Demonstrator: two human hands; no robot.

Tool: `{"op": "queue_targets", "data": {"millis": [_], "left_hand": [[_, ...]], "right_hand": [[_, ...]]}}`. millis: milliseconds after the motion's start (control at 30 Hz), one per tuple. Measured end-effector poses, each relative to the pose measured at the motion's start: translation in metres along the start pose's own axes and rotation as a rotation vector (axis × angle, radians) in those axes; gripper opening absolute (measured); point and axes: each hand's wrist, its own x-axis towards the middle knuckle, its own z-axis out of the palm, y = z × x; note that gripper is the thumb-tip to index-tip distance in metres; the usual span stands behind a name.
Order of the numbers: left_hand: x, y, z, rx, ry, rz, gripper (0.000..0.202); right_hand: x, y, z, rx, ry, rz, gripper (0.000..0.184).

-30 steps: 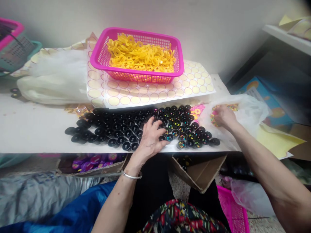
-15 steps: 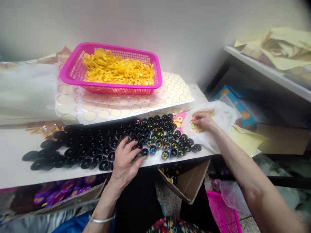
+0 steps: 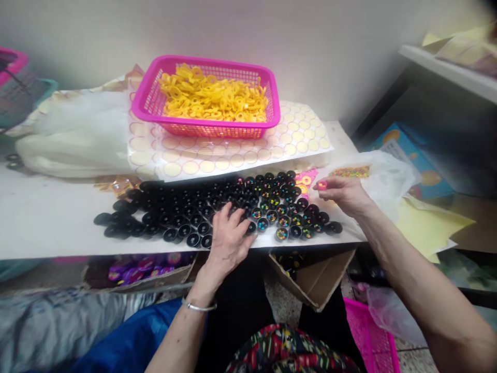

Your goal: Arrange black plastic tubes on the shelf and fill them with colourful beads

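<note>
Many small round black cups (image 3: 186, 228) stand packed together along the table. Those toward the right hold tiny coloured beads (image 3: 283, 221), while the ones at the left look unfilled. My left hand (image 3: 232, 233) rests over the cups with its fingers spread, touching a few near the front edge. Between the thumb and fingers of my right hand (image 3: 347, 194) is a small pink cap-like piece (image 3: 322, 185); its contents are too small to make out. Just behind that hand lies an open white plastic bag (image 3: 392, 173) with a heap of coloured beads (image 3: 351, 171) in it.
A pink basket (image 3: 205, 127) of yellow ring-shaped pieces (image 3: 217, 96) stands on sticker sheets (image 3: 248, 156) at the back. Pink packaging with yellow rings (image 3: 305, 182) lies beside the bag. Below the table edge are cardboard boxes (image 3: 330, 280). A shelf (image 3: 446, 65) juts in at right.
My right hand has come out of the bead bag toward the cups, and the pink piece now shows in its fingers. My left hand stays over the cups. The view has shifted left.
</note>
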Motion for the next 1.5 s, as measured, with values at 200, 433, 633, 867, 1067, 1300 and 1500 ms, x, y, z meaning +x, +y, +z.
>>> {"op": "queue_targets", "data": {"millis": [200, 433, 633, 867, 1067, 1300, 1500], "left_hand": [[0.002, 0.009, -0.001, 0.014, -0.041, -0.053, 0.029], [0.013, 0.029, 0.005, -0.005, -0.073, -0.120, 0.028], [0.016, 0.030, 0.008, -0.040, -0.081, -0.144, 0.024], [0.016, 0.028, 0.009, -0.063, -0.076, -0.133, 0.022], [0.016, 0.027, 0.010, -0.091, -0.071, -0.128, 0.022], [0.016, 0.026, 0.011, -0.070, -0.081, -0.122, 0.024], [0.017, 0.026, 0.012, -0.086, -0.063, -0.125, 0.022]], "right_hand": [[-0.028, -0.016, 0.072, -0.246, -0.383, -0.008, 0.020], [-0.036, -0.012, 0.107, -0.692, -0.576, -0.329, 0.015], [-0.037, -0.009, 0.109, -0.937, -0.552, -0.518, 0.018], [-0.038, -0.007, 0.109, -1.019, -0.544, -0.552, 0.020], [-0.038, -0.009, 0.109, -1.036, -0.526, -0.567, 0.021], [-0.039, -0.012, 0.109, -1.069, -0.554, -0.580, 0.023], [-0.040, -0.011, 0.110, -1.098, -0.552, -0.552, 0.023]]}}
